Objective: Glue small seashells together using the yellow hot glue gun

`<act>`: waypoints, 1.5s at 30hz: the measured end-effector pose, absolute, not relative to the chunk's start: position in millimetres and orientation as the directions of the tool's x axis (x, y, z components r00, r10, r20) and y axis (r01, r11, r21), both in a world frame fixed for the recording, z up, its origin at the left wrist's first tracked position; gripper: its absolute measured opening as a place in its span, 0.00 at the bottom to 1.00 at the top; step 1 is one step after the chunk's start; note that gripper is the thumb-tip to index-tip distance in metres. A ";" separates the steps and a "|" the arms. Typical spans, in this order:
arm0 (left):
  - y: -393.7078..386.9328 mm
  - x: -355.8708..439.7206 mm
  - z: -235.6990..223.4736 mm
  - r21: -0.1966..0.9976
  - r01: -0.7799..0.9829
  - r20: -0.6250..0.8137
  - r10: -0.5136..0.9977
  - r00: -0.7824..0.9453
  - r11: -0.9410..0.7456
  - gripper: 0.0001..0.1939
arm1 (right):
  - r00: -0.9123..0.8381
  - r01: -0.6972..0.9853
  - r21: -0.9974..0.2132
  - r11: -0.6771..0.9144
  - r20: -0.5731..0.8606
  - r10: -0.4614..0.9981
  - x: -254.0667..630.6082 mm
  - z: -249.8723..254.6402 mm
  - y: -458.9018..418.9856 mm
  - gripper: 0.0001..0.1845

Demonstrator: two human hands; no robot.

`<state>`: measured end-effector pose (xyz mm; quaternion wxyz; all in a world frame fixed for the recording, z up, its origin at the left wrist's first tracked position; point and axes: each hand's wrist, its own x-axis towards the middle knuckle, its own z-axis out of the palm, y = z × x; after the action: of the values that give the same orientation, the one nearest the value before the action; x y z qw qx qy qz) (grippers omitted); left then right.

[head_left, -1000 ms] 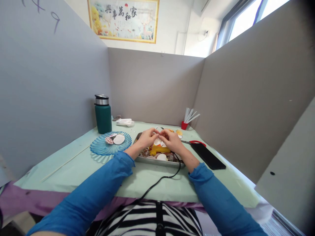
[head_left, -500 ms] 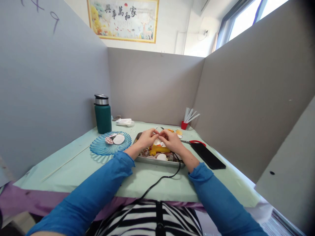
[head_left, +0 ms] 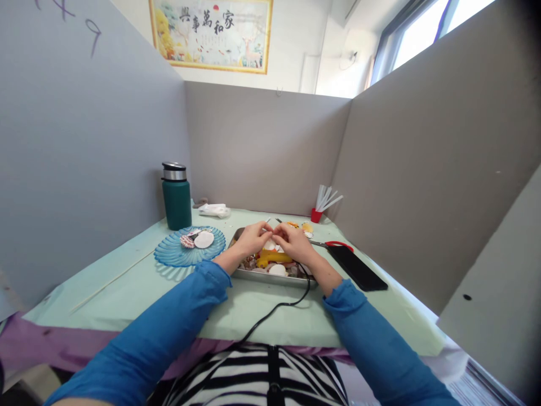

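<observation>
My left hand [head_left: 254, 237] and my right hand [head_left: 295, 241] meet fingertip to fingertip above a metal tray [head_left: 270, 277]. Both are closed in a pinch, and what they pinch is too small or too hidden to make out. Below them in the tray lies a yellow glue gun [head_left: 273, 257], its black cord [head_left: 276, 308] running over the tray's front edge toward my body. White round pieces [head_left: 278, 270] and small mixed bits, perhaps shells, surround it. The back of the tray is partly covered by my hands.
Left of the tray sits a blue glass plate [head_left: 169, 255] holding shell-like pieces [head_left: 204, 239], with a green bottle [head_left: 176, 198] behind. A black phone-like slab [head_left: 358, 269], red-handled scissors [head_left: 340, 246] and a red cup [head_left: 316, 215] of white sticks are to the right. Grey partitions [head_left: 266, 146] enclose the table.
</observation>
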<state>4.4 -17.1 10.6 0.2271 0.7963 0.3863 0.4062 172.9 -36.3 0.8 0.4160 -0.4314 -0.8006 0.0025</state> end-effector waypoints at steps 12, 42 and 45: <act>-13.8 3.9 8.0 0.616 0.500 0.461 0.793 0.398 -0.609 0.12 | -0.315 0.745 -0.281 0.605 0.651 0.690 172.3 -0.2 -38.6 0.04; -13.2 4.0 7.0 0.715 0.388 0.437 0.805 0.401 -0.581 0.12 | -0.252 0.752 -0.300 0.587 0.692 0.676 172.1 0.8 -37.9 0.06; -14.6 3.9 8.3 0.738 0.335 0.436 0.793 0.426 -0.586 0.12 | -0.240 0.750 -0.306 0.586 0.700 0.673 171.5 1.6 -39.1 0.07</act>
<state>3.9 -14.6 8.3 0.2850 0.7949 0.3546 0.4015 171.5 -39.1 1.6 0.4185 -0.4524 -0.7862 -0.0461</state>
